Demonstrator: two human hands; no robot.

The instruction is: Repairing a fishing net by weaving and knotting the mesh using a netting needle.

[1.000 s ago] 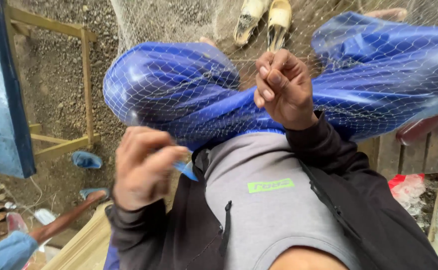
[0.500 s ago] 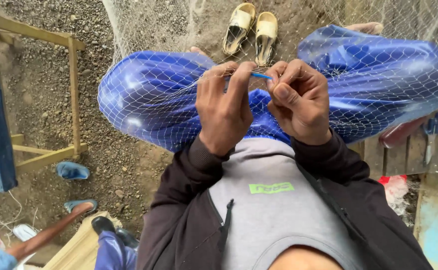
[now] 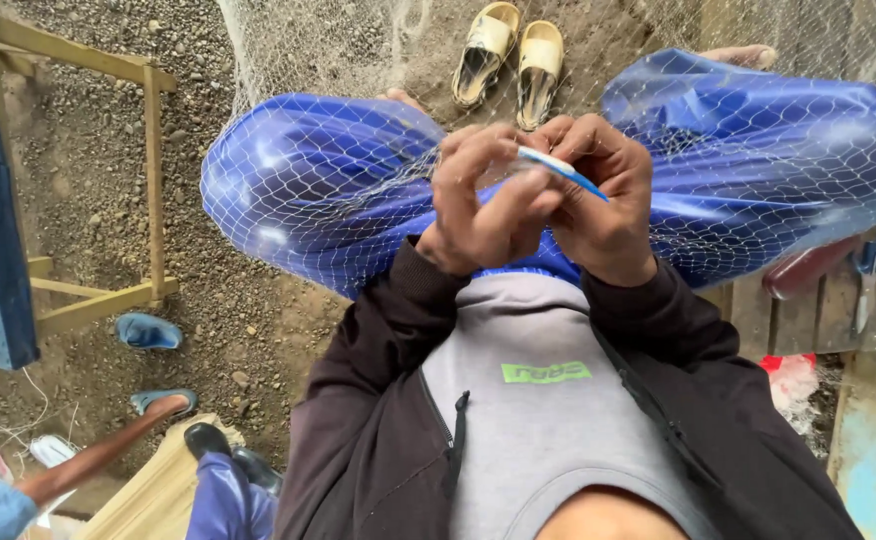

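Here both hands, left (image 3: 483,205) and right (image 3: 603,205), pinch a blue needle (image 3: 561,170) into the net (image 3: 298,190) over the lap, mending unfinished.

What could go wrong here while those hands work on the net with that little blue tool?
The blue tool is pinched between the left hand and right hand right against the fingertips, so its tip might jab a finger. The net drapes loosely over both knees, so fingers or the tool could snag in the mesh. The scissors lie loose on the planks and might get knocked off.
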